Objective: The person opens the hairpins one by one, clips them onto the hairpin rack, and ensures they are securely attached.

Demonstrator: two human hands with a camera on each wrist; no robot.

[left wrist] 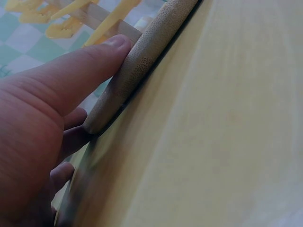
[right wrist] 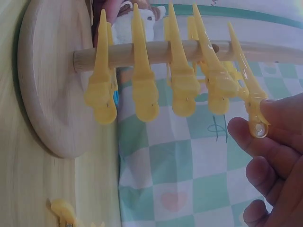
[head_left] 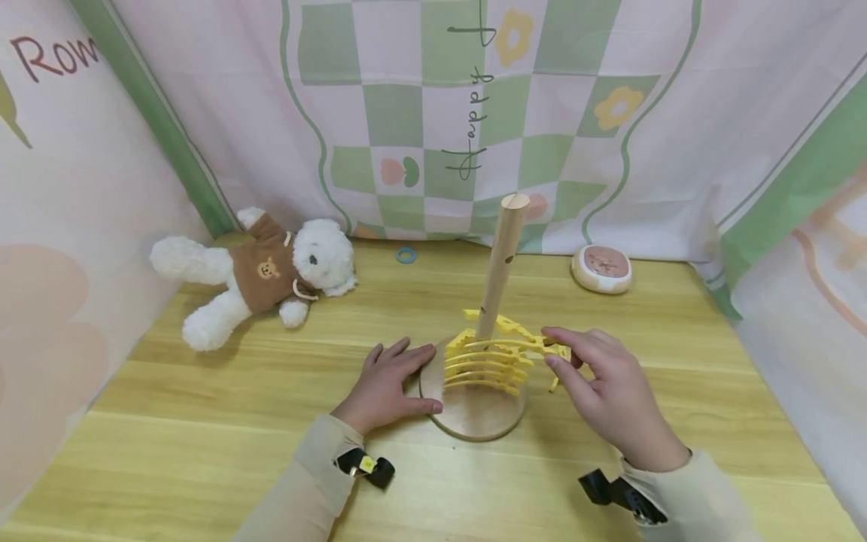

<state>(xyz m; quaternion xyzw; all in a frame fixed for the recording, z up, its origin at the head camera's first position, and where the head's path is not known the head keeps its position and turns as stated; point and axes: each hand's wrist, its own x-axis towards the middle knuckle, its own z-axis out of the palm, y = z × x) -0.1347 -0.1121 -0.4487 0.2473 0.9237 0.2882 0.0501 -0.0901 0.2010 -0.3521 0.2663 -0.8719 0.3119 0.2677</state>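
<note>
A pale wooden post [head_left: 501,263] rises from a round wooden base [head_left: 474,420] on the table. Several yellow, long-nosed hair clips [right wrist: 183,87] straddle the post one above another, their rounded tails pointing toward my right side. With thumb and fingers my right hand [head_left: 612,388] pinches the tail of the topmost hair clip [right wrist: 258,111], whose tapered prong crosses the post in the right wrist view. Fingers spread and straight, my left hand [head_left: 386,385] rests at the base's left edge, the thumb touching its rim [left wrist: 125,71]. Another yellow clip [right wrist: 61,209] lies on the table, partly beneath my right hand in the head view.
Back left, a white plush dog [head_left: 271,267] in a brown top lies on its side. A small blue ring [head_left: 406,255] is near the back edge. At the back right sits a rounded cream device [head_left: 601,269]. Printed curtains [head_left: 393,45] enclose the wooden table [head_left: 203,421].
</note>
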